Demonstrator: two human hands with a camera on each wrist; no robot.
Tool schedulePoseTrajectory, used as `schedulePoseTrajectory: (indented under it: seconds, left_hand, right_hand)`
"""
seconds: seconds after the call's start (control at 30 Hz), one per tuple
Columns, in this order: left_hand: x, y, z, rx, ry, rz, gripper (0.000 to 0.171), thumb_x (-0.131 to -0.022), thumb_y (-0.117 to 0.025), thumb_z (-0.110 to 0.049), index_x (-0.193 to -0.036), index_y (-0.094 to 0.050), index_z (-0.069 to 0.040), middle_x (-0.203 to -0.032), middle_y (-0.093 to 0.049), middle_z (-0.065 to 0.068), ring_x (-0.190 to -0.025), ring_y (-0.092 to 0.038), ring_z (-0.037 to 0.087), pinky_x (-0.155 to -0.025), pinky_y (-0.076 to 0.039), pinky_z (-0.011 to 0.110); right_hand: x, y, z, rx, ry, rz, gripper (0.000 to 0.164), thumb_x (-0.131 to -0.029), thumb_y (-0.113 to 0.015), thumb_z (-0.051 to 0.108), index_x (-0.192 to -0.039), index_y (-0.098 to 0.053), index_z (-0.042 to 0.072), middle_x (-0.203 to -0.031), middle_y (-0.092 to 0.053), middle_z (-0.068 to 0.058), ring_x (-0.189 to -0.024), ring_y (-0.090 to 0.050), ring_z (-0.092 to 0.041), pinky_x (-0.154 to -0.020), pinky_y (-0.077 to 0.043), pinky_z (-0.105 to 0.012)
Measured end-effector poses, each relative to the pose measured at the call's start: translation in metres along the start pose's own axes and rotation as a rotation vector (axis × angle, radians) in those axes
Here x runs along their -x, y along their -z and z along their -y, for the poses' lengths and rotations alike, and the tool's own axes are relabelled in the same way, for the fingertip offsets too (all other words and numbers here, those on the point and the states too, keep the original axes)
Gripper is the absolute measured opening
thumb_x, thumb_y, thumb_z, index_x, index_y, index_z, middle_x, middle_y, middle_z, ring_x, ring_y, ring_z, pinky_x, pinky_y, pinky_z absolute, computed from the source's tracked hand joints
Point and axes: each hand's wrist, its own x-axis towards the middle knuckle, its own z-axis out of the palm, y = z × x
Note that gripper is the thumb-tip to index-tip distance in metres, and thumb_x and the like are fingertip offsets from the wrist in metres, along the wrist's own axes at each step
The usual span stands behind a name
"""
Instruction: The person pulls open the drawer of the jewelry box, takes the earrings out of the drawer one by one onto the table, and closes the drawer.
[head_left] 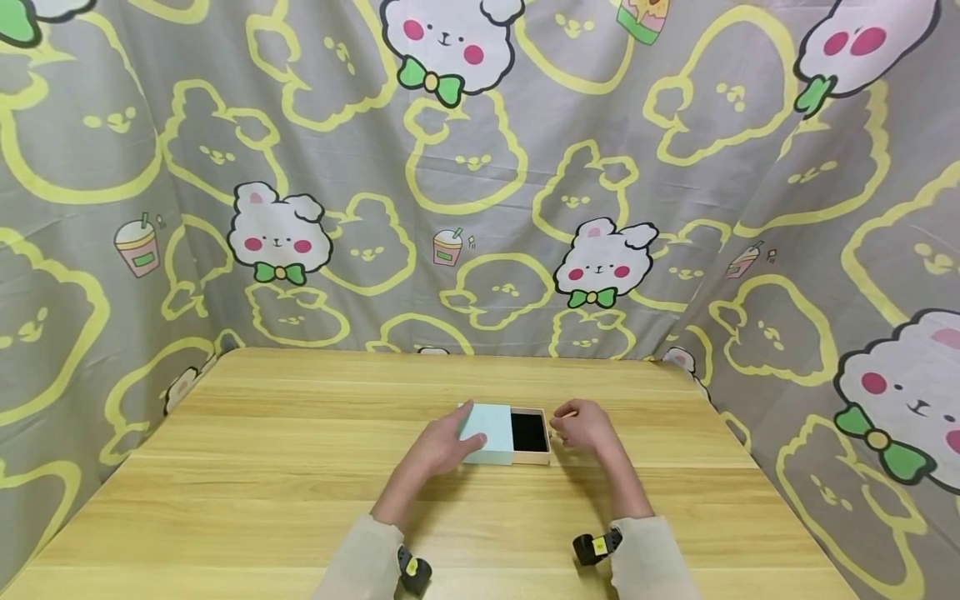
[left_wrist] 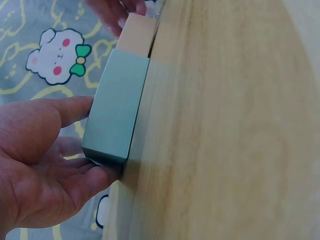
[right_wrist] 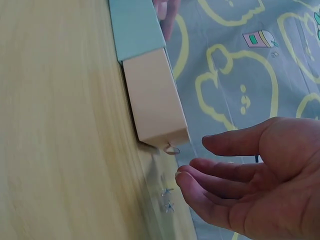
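A small drawer-style gift box lies on the wooden table, with a pale blue-green sleeve and a beige inner drawer. The drawer stands partly out to the right, showing a black lining. A small ribbon loop sticks out of its end. My left hand grips the sleeve at its left end, thumb at the near side. Just off the drawer's end, my right hand hovers with loosely bent fingers and holds nothing. Small shiny star-like pieces lie on the table near its fingertips.
The light wooden table reaches back to a grey curtain printed with cartoon animals, which also hangs at both sides. A black camera sits on the left wrist and another camera on the right.
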Motion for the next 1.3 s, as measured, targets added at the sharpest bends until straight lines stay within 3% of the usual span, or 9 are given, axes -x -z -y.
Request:
schedulePoseTrajectory:
  seconds: [0.2,0.47,1.3]
  left_hand:
    - [0.0,0.0,0.001,-0.005,-0.004,0.0,0.071,-0.102,-0.062,-0.034,-0.159,-0.032,-0.005,-0.161,-0.038,0.02,-0.148,-0.036,0.042,-0.12,-0.034,0.057]
    - [0.0,0.0,0.0,-0.007,-0.011,-0.005,0.071,-0.101,-0.062,-0.033,-0.158,-0.032,-0.004,-0.16,-0.039,0.021,-0.147,-0.037,0.043,-0.119,-0.035,0.058]
    - [0.0,0.0,0.0,-0.013,-0.01,0.0,0.071,-0.102,-0.062,-0.034,-0.159,-0.031,-0.004,-0.16,-0.039,0.021,-0.147,-0.037,0.043,-0.119,-0.034,0.058]
  right_hand:
    - [0.0,-0.009,0.003,-0.043,-0.011,0.023,0.025,-0.09,-0.064,-0.001,-0.113,-0.066,-0.012,-0.077,-0.068,-0.013,-0.062,-0.063,-0.016,-0.065,-0.062,-0.034]
    - [0.0,-0.013,0.003,-0.047,-0.013,0.029,0.028,-0.085,-0.066,-0.004,-0.113,-0.066,-0.011,-0.081,-0.072,-0.015,-0.068,-0.068,-0.018,-0.065,-0.063,-0.036]
    - [0.001,-0.026,0.009,-0.006,0.011,-0.004,0.029,-0.088,-0.065,-0.004,-0.116,-0.066,-0.011,-0.087,-0.075,-0.019,-0.067,-0.072,-0.023,-0.065,-0.063,-0.036]
